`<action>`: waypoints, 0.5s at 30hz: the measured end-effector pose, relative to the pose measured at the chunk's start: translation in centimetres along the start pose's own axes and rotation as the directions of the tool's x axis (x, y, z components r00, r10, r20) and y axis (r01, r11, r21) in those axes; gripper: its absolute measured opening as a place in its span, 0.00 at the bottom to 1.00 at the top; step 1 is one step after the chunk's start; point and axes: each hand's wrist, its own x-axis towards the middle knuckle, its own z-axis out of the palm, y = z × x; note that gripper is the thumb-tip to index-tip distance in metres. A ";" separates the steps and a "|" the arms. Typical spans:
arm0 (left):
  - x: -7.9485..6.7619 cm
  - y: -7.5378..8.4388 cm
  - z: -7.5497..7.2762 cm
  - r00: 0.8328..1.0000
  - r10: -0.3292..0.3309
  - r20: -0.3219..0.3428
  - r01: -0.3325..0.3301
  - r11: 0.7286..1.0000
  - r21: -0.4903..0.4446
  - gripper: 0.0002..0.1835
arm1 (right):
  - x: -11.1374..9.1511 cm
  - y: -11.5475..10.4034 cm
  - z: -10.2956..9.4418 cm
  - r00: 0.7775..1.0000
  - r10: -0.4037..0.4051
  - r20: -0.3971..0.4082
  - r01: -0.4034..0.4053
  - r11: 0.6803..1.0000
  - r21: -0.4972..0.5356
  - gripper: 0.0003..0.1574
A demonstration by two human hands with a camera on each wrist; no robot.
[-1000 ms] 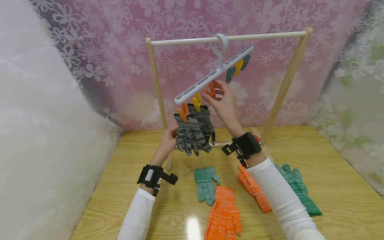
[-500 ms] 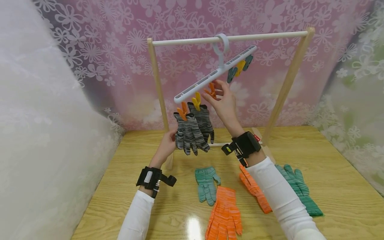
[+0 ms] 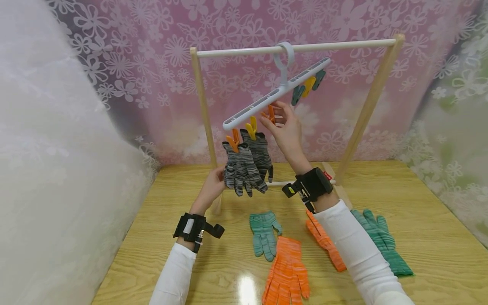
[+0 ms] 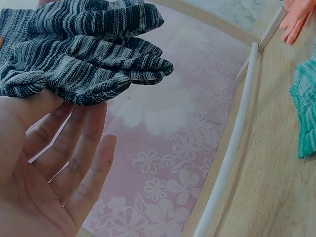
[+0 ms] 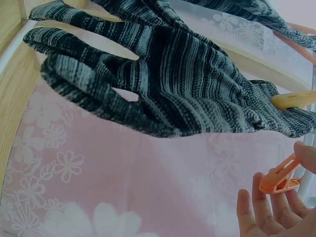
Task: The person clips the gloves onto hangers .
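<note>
Head view: beneath the hanger (image 3: 283, 88), clips (image 3: 233, 144) suspend two gray gloves (image 3: 240, 169), presumably to hang them spread. Near its middle, the right hand (image 3: 287, 127) pinches an orange clip (image 5: 271, 182); the left hand (image 3: 211, 186), fingers extended, touches the nearer glove, perhaps steadying it.

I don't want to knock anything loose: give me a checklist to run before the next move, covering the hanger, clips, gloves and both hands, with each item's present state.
1. Hanger hooked on the rod: ok, its ring goes around it.
2. Near gray glove clipped: ok, the front orange clip bites its cuff.
3. Far gray glove clipped: ok, by the yellow clip.
4. Right hand on the inner orange clip: ok; that clip holds no glove.
5. Left hand clear of the near gray glove: not ok, it is at the glove's edge.
6. Hanger bar level: cannot tell from this angle.
</note>
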 end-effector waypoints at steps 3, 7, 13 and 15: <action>-0.1 -0.1 0.0 1.000 -0.006 0.005 0.006 1.000 0.001 0.19 | -0.1 0.0 0.0 1.000 -0.006 -0.003 0.006 1.000 0.001 0.34; -0.1 -0.3 0.0 1.000 -0.001 0.005 0.001 1.000 0.002 0.19 | -0.1 -0.1 0.0 1.000 -0.006 0.002 0.006 1.000 -0.002 0.34; -0.2 -0.2 0.1 1.000 0.014 -0.015 -0.013 1.000 0.009 0.18 | 0.0 -0.3 0.0 1.000 0.023 0.012 -0.022 0.999 -0.024 0.36; -0.2 -0.1 0.2 1.000 0.023 -0.016 -0.023 1.000 0.007 0.17 | 0.0 -0.3 0.0 1.000 0.030 0.005 -0.029 0.999 -0.035 0.36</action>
